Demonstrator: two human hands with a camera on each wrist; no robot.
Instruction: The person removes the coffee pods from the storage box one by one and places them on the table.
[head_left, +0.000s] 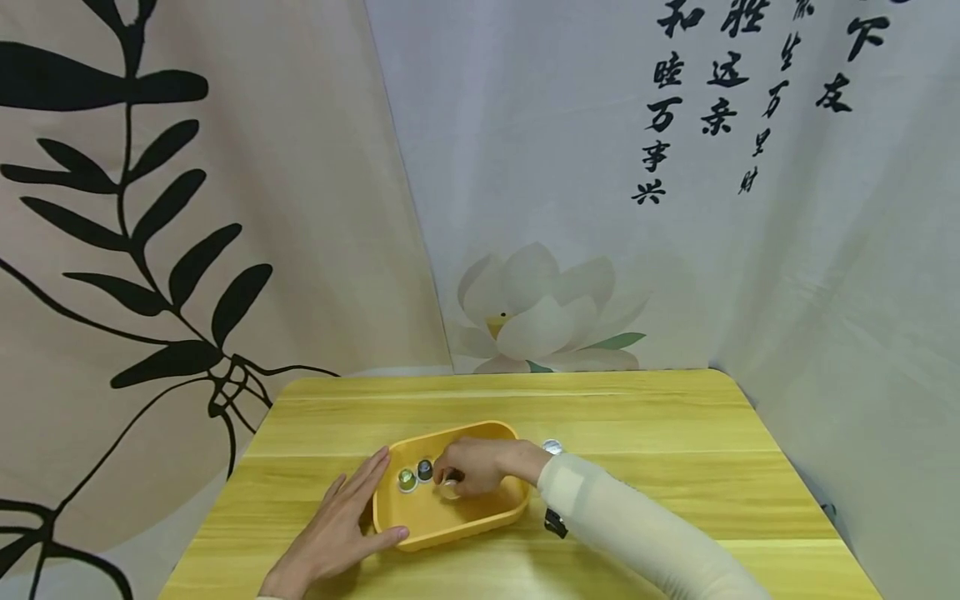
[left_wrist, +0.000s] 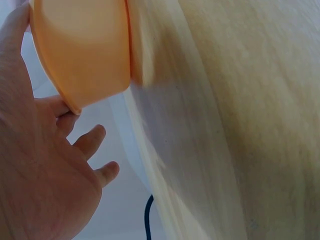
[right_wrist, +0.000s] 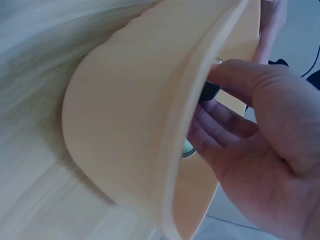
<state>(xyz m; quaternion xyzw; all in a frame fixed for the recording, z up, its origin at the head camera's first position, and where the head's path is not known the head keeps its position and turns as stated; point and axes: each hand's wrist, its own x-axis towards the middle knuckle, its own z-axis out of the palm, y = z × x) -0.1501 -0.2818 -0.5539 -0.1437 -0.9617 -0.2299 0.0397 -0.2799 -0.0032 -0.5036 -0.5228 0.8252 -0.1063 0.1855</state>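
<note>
A yellow tray (head_left: 450, 536) stands on the table in the head view. My left hand (head_left: 337, 521) rests against its left end, fingers spread along the side and thumb on the front rim. Inside the tray, my right hand (head_left: 476, 467) pinches a dark coffee capsule (right_wrist: 210, 91) between thumb and fingers. A green capsule (head_left: 407, 479) and another dark capsule (head_left: 425, 470) stand side by side at the tray's left. Just below the right fingertips sits a pale round capsule (head_left: 448, 490), partly covered. The left wrist view shows fingers at the tray's outer wall (left_wrist: 85, 50).
The wooden table (head_left: 660, 467) extends around the tray. A silvery round piece (head_left: 552, 447) lies behind the right wrist, partly hidden. Beside the right sleeve (head_left: 637, 517) shows a black object (head_left: 555, 523) whose kind is unclear. Printed curtains (head_left: 315, 208) hang behind the table.
</note>
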